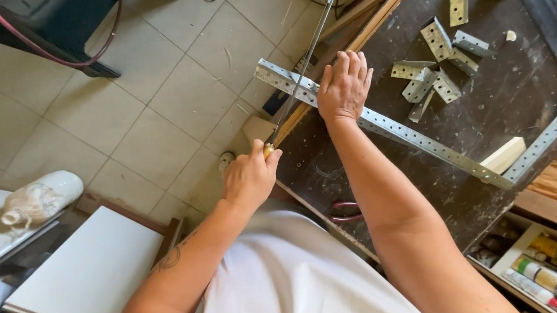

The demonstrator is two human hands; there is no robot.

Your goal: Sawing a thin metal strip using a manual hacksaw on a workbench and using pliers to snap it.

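A long perforated metal angle strip [416, 138] lies across the dark, scuffed surface [512, 101], its long axis running from beyond the surface's left edge, where its end overhangs the tiled floor [156, 113], towards the near right corner. There it meets a second perforated strip [551, 132] that slants off to the right edge of the view, with a pale wooden block [504, 156] just beside the joint.

The right hand [344, 86] lies flat, palm down, on the strip near the surface's left edge, fingers together and pointing away from the person, the forearm stretched straight out from the body. The left hand [250, 177] is closed in a fist around the yellowish handle of a hacksaw [301, 68], just off the left edge. The saw's thin frame points away from the person, crossing the overhanging strip close beside the right hand. The two hands are apart, the left nearer the body.

The handle is mostly buried in the fist, and whether the blade touches the strip cannot be told. The saw's far end is cut off at the top. A cluster of short cut metal pieces [434, 74] sits towards the far side of the surface. Red-handled pliers [344, 211] are partly hidden between the forearms.
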